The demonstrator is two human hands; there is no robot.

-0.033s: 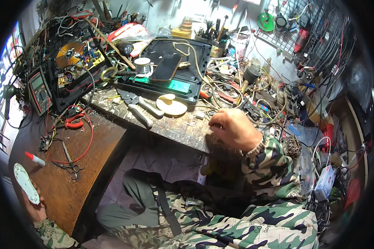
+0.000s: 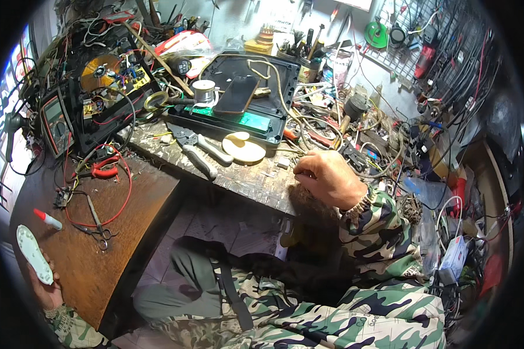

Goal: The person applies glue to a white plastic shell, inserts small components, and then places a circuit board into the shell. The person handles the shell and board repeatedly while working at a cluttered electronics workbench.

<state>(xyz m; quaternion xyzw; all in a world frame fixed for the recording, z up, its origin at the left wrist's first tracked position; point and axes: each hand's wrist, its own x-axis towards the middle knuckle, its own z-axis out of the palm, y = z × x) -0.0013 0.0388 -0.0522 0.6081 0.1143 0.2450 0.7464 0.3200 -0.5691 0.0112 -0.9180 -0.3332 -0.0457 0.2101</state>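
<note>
At the lower left my left hand (image 2: 48, 289) grips a long, pale white piece with rounded ends and small dots along it (image 2: 35, 254), perhaps a shell or board; it is tilted over the brown tabletop's left edge. My right hand (image 2: 335, 181) is closed, resting at the front edge of the worn wooden bench (image 2: 268, 187), its fingertips curled under so anything in them is hidden. Left of it on the bench lie a cream round disc (image 2: 244, 151) and a wire stripper with grey handles (image 2: 204, 154). A small grey block (image 2: 283, 163) sits close to its fingers.
Behind stands a black tray-like casing (image 2: 215, 125) bearing a dark phone (image 2: 237, 96) and a solder spool (image 2: 204, 92). On the brown tabletop are scissors (image 2: 99, 227), a red-capped marker (image 2: 48, 219) and red-handled pliers (image 2: 105, 170). A multimeter (image 2: 55, 125) leans at left; tangled cables crowd the right.
</note>
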